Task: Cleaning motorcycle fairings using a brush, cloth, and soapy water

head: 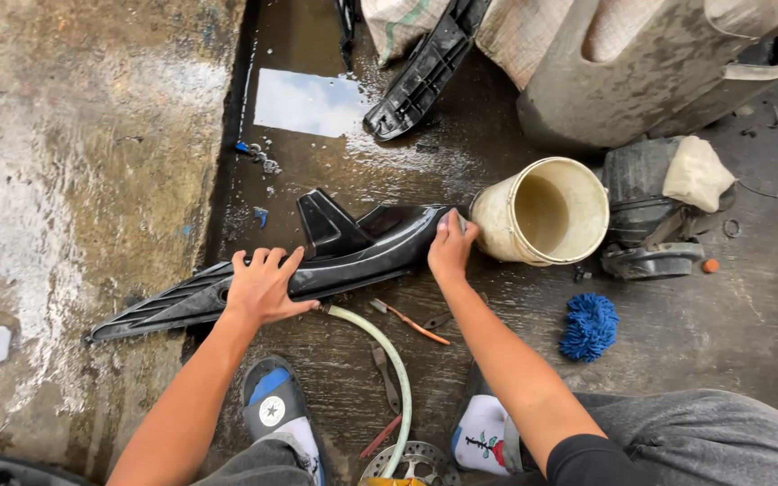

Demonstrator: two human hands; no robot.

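We grip the long black plastic panel (335, 261) on the wet concrete floor (92, 180): left hand (263, 286) clasps its middle, right hand (450, 247) its end beside the cream bucket (542, 213)

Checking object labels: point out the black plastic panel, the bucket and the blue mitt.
black plastic panel (353, 256), head view, glossy middle section.
bucket (497, 220), head view, outer side wall.
blue mitt (589, 327), head view, shaggy centre.
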